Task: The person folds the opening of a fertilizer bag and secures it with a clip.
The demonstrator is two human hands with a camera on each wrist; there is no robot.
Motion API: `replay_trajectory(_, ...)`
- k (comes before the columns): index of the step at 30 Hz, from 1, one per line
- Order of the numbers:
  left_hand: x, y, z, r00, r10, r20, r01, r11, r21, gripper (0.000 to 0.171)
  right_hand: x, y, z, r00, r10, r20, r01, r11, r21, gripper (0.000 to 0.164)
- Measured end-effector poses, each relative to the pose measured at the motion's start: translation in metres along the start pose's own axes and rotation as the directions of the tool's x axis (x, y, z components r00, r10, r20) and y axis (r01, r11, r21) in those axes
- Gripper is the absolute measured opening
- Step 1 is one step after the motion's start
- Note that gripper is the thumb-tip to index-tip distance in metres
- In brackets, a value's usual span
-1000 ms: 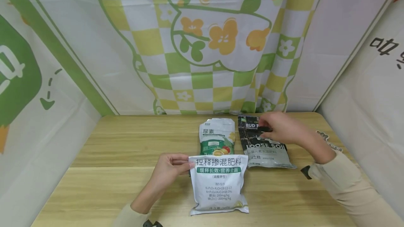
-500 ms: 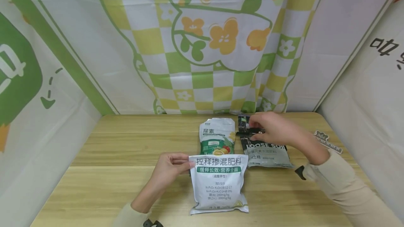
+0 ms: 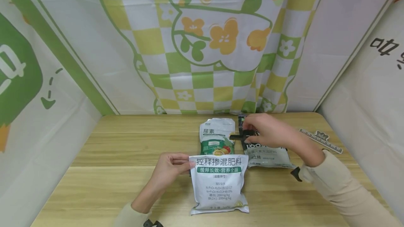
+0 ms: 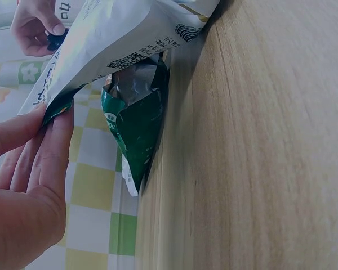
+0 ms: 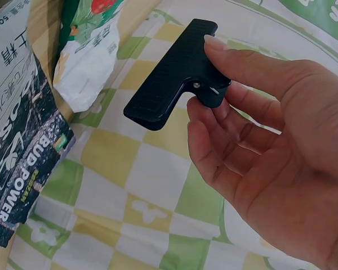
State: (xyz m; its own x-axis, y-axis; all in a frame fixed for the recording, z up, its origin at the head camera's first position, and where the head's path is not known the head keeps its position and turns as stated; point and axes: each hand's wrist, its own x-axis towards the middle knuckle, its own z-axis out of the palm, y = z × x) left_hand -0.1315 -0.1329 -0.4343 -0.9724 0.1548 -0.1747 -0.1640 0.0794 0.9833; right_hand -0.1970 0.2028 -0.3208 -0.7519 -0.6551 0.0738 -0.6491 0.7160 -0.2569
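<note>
The wood-grain surface (image 3: 126,139) spans the lower half of the head view and carries all three bags. The largest, a white bag (image 3: 219,190), is at lower centre, its base on the surface and its top edge raised, running nearly level across the frame. It lies below and left of the right hand (image 3: 271,130), apart from it; the left hand (image 3: 168,169) is the nearer, in contact at the bag's upper left corner. A black-and-grey soil bag (image 3: 268,158) lies right of centre, partly hidden by the right hand; a green-and-white pouch (image 3: 217,132) lies behind the white bag, its lower part covered. The left hand enters from lower left, thumb in front and fingers behind, its grip pinching that corner. The right hand enters from lower right, its grip closed by thumb and bent fingers on the handle end of a black clip (image 5: 169,76). The clip, smallest item noted, points left from the fingertips in the head view, its bar roughly level, not touching the white bag.
</note>
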Motion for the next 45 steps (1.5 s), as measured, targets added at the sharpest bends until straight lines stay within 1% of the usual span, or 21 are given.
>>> replay_trajectory(11, -0.001, 0.0, 0.0, 1.0, -0.006, -0.006, 0.006, 1.0, -0.002, 0.032, 0.007, -0.008, 0.0, 0.999, -0.035, -0.009, 0.035, 0.999, 0.02, 0.021)
replay_trajectory(20, 0.0, 0.0, 0.0, 1.0, -0.009, -0.007, 0.009, 1.0, -0.005, 0.032, 0.008, -0.014, 0.006, 0.997, -0.068, 0.038, 0.066, 0.997, 0.051, 0.019)
replay_trajectory(24, 0.0, 0.0, 0.0, 1.0, -0.009, -0.005, 0.009, 1.0, 0.002, 0.032, 0.011, -0.017, 0.009, 0.994, -0.095, 0.05, 0.092, 0.993, 0.07, 0.019)
replay_trajectory(31, -0.001, 0.001, 0.0, 1.0, -0.014, -0.002, 0.014, 1.0, 0.005, 0.032, 0.016, -0.026, 0.015, 0.985, -0.161, 0.06, 0.149, 0.973, 0.178, 0.019)
replay_trajectory(34, 0.0, 0.0, 0.001, 1.0, -0.018, -0.01, 0.018, 1.0, -0.003, 0.033, 0.017, -0.03, 0.017, 0.986, -0.161, 0.045, 0.146, 0.962, 0.231, 0.019)
replay_trajectory(40, 0.0, 0.0, 0.001, 1.0, -0.02, -0.015, 0.02, 1.0, -0.009, 0.034, 0.021, -0.038, 0.017, 0.992, -0.125, 0.008, 0.115, 0.934, 0.337, 0.019)
replay_trajectory(45, 0.001, -0.001, 0.001, 1.0, -0.019, -0.015, 0.019, 1.0, -0.012, 0.034, 0.025, -0.041, 0.014, 0.992, -0.12, 0.024, 0.102, 0.92, 0.378, 0.02)
